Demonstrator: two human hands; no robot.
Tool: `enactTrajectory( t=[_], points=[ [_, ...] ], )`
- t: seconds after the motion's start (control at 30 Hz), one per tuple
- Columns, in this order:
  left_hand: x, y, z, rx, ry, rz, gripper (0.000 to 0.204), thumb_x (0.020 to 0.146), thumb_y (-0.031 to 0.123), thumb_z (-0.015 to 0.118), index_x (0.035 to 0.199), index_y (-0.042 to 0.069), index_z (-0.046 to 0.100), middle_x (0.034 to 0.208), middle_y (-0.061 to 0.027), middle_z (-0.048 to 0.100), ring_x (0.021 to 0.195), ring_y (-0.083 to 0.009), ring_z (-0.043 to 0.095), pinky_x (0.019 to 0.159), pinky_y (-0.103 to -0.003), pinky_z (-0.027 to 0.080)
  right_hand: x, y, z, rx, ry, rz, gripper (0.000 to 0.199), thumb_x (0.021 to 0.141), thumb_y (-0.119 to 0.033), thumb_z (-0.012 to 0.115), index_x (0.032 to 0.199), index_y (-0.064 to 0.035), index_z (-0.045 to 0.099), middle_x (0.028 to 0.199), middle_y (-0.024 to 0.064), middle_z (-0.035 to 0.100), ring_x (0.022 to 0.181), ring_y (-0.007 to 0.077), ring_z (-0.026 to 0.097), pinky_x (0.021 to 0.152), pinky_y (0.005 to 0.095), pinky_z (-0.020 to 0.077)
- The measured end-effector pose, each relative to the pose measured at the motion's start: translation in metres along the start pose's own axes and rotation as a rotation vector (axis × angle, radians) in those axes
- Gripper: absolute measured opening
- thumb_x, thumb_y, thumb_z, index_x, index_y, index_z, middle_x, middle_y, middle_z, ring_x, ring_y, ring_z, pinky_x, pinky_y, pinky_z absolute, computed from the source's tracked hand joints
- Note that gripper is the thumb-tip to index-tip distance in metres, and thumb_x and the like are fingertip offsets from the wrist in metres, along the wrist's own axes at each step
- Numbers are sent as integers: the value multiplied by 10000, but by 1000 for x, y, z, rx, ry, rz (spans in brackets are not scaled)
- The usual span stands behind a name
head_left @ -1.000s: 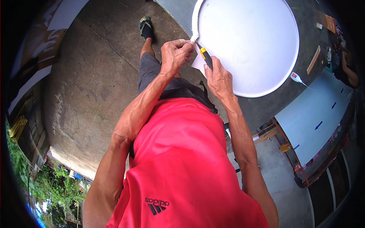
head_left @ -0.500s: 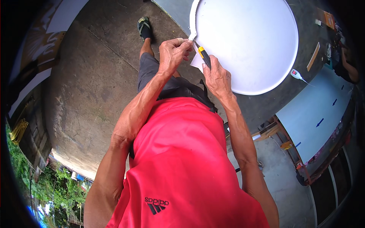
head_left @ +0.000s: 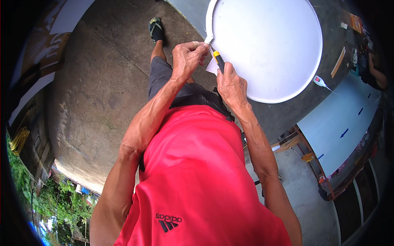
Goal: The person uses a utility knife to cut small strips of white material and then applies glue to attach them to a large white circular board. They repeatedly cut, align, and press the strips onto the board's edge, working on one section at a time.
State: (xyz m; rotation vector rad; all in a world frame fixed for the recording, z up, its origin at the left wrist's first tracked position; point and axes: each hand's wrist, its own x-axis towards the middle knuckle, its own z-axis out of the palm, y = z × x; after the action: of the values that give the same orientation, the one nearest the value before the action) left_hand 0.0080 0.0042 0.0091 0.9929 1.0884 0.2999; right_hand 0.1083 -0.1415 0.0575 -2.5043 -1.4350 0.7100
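Note:
A large round white panel (head_left: 271, 49) with a raised rim lies on a dark grey surface ahead of me. A narrow white strip (head_left: 209, 24) runs along its left edge. My left hand (head_left: 188, 61) pinches the end of this strip between thumb and fingers. My right hand (head_left: 232, 86) is closed round a yellow-and-black utility knife (head_left: 219, 60), its tip pointing up and left to the strip end, close to my left fingertips. Whether the blade touches the strip is too small to tell. A pale flap (head_left: 212, 67) sticks out below the strip end, beside the knife.
Right of the panel lie a small white bottle-like thing (head_left: 318, 80) with a tapered tip and a wooden slat (head_left: 338, 62). A light blue sheet (head_left: 340, 119) marked with dark arrows rests on a frame at the right. Another person's arm (head_left: 376, 74) shows at the far right edge.
My right hand and the knife have shifted slightly left, and the knife stands a little more upright. My left hand keeps its pinch on the strip end, almost unmoved.

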Motion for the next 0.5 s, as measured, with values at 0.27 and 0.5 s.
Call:
enactTrajectory(
  t=[0.27, 0.5],
  points=[
    [-3, 0, 2, 21, 23, -16, 274, 952, 211, 708, 1022, -49, 762, 752, -48, 680, 641, -93, 606, 558, -251, 513, 2, 1, -3, -48, -22, -24, 243, 988, -213, 601, 987, -50, 420, 782, 159, 626, 607, 384, 674, 492, 487, 528],
    [-4, 2, 4, 21, 30, -13, 282, 955, 208, 704, 1031, -58, 759, 734, -49, 672, 629, -93, 605, 549, -251, 510, 1, -1, 0, -56, -10, -15, 241, 994, -211, 594, 988, -50, 415, 762, 153, 605, 595, 383, 668, 475, 487, 518]
  ],
)
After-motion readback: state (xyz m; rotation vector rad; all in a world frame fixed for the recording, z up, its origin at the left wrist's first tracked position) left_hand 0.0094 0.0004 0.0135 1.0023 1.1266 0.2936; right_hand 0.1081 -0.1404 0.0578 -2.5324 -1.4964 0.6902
